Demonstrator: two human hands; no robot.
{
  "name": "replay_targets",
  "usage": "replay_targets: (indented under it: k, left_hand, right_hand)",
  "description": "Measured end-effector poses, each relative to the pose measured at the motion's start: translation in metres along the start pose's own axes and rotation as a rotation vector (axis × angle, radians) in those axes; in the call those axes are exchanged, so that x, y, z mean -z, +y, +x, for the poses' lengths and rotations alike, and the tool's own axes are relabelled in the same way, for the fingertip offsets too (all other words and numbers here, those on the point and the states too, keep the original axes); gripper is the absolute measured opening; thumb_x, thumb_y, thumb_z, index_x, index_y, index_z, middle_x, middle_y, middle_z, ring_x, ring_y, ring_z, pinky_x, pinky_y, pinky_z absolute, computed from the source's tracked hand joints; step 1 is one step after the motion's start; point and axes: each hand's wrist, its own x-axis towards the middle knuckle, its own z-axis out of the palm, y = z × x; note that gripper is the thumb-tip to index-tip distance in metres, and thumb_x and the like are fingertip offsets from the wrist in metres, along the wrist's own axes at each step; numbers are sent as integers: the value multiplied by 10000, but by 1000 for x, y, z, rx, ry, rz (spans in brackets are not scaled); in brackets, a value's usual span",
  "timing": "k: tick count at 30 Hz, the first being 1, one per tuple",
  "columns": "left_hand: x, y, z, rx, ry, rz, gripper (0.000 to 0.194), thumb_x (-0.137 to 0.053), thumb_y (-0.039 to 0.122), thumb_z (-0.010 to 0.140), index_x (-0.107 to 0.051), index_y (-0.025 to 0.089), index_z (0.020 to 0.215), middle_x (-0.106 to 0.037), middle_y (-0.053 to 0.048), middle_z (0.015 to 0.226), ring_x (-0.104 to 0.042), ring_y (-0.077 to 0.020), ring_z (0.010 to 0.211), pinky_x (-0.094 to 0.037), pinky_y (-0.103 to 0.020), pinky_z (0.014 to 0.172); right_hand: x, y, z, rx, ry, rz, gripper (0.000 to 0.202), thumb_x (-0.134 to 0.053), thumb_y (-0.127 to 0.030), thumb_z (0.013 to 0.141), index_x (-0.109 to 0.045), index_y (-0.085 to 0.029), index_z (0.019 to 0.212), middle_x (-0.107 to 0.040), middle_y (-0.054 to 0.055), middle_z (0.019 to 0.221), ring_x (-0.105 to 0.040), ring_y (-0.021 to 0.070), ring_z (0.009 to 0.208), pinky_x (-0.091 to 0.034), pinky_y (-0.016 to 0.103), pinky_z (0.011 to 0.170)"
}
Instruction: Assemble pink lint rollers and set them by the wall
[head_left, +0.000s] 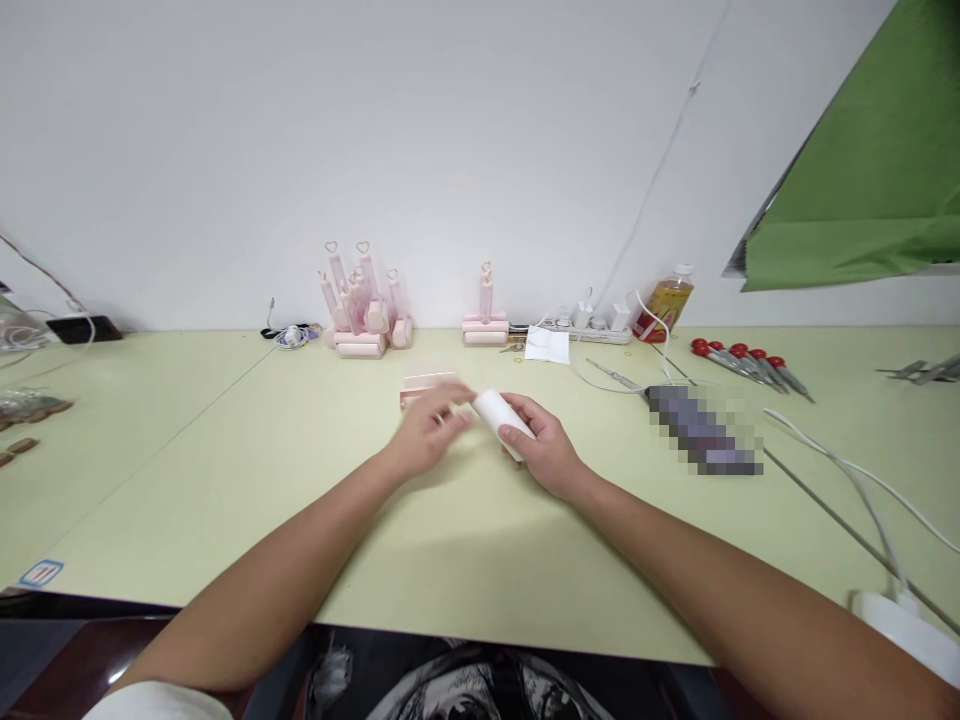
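My right hand is wrapped around a white lint-roller roll, held tilted above the table with its upper end toward the left. Blurred by motion, my left hand hovers just left of the roll. Its fingers are apart, and nothing shows between them; the fingertips come close to the roll's upper end. Behind the left hand lies a pink piece with a clear cover, partly hidden by the fingers.
Pink lint rollers stand clustered by the wall, with more pink ones to their right. A power strip, white paper, a drink bottle, red-ended tools and a pixelated dark object occupy the right side.
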Motion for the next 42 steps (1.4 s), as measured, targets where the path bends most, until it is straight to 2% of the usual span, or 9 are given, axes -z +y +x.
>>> replay_targets:
  k: [3,9,13,16,20,26,31,37,42]
  left_hand:
    - [-4,2,-3,-13,-281,48,304,-586,349,831,-668,190,1076,-662,-57,957,-535,-114,633,-436,-252,580]
    - [12,-9,8,80,-111,353,340,-467,255,836,-642,174,1116,-634,-85,1196,-618,-179,846,-480,-296,743]
    - [24,-17,13,306,-340,738,301,-461,208,804,-679,172,1008,-694,-100,1056,-633,-266,930,-470,-346,761]
    - [23,-19,11,296,-490,726,297,-455,171,789,-691,189,968,-711,-79,1007,-641,-252,919,-469,-327,752]
    - [17,-19,9,202,-486,613,350,-446,232,828,-648,213,1113,-696,-47,1070,-639,-211,933,-478,-294,771]
    - [21,-21,12,335,-473,901,371,-474,283,817,-615,155,1136,-604,-146,1225,-623,-285,989,-482,-356,754]
    - [17,-14,7,253,-592,704,321,-506,266,800,-645,211,1084,-671,-74,1046,-631,-223,925,-470,-292,750]
    - [11,-14,2,299,-552,646,372,-528,381,792,-619,196,1101,-633,-102,1047,-618,-247,864,-440,-327,704]
    - [15,-14,3,309,-667,458,213,-602,399,724,-607,207,816,-639,-38,833,-577,-196,702,-381,-281,580]
  right_hand:
    - [0,0,0,20,-5,-16,525,-642,-410,777,-535,-192,1242,-599,60,958,-501,118,584,-402,243,451]
    - [-4,-1,0,6,-25,16,532,-629,-413,786,-514,-195,1257,-587,63,986,-539,141,648,-450,271,514]
    - [-2,1,2,-4,-14,52,534,-625,-421,786,-502,-198,1255,-596,66,1030,-561,156,693,-467,299,589]
    - [0,3,3,27,22,40,509,-620,-421,791,-514,-194,1234,-622,70,1049,-576,186,799,-460,311,667]
    - [0,4,4,49,38,20,494,-611,-423,801,-520,-192,1228,-637,71,1053,-575,210,878,-444,318,713]
    - [-1,4,4,42,23,30,494,-613,-432,800,-513,-197,1222,-637,73,1056,-574,212,871,-437,320,708]
    - [-1,7,4,51,27,58,629,-639,-415,795,-398,-213,1339,-613,88,1112,-569,197,872,-441,313,708]
    - [-1,9,5,86,27,43,683,-616,-340,804,-318,-237,1409,-587,71,1097,-563,186,856,-451,300,683]
    - [0,10,1,98,-21,5,701,-564,-283,818,-275,-294,1456,-507,48,1077,-566,170,811,-472,306,675]
